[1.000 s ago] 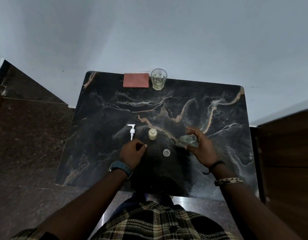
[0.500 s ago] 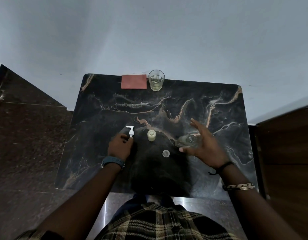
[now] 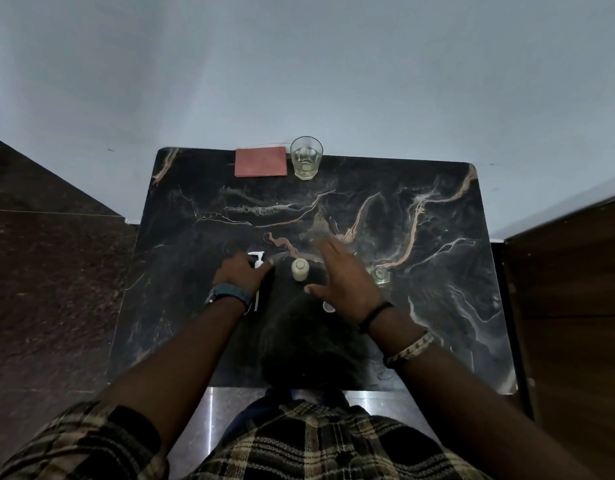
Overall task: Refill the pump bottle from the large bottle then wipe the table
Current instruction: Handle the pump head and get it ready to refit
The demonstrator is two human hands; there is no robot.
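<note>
A small cream pump bottle (image 3: pixel 300 270) stands uncapped in the middle of the dark marble table (image 3: pixel 437 323). My left hand (image 3: pixel 242 277) is closed around the white pump head (image 3: pixel 256 257) just left of the bottle, and the pump's thin tube (image 3: pixel 256 303) shows below my wrist. My right hand (image 3: pixel 340 280) hovers open with spread fingers just right of the pump bottle, touching nothing. The clear large bottle (image 3: pixel 380 274) stands by itself to the right of that hand. A small round cap (image 3: pixel 328 307) lies partly hidden under my right wrist.
A folded red cloth (image 3: pixel 261 161) lies at the table's far edge, with a drinking glass (image 3: pixel 306 157) holding a little liquid beside it. A wall runs behind the table, and a wooden cabinet (image 3: pixel 569 306) stands at the right.
My right hand let go of the clear bottle and moved left toward the pump bottle. My left hand reached the pump head and closed on it.
</note>
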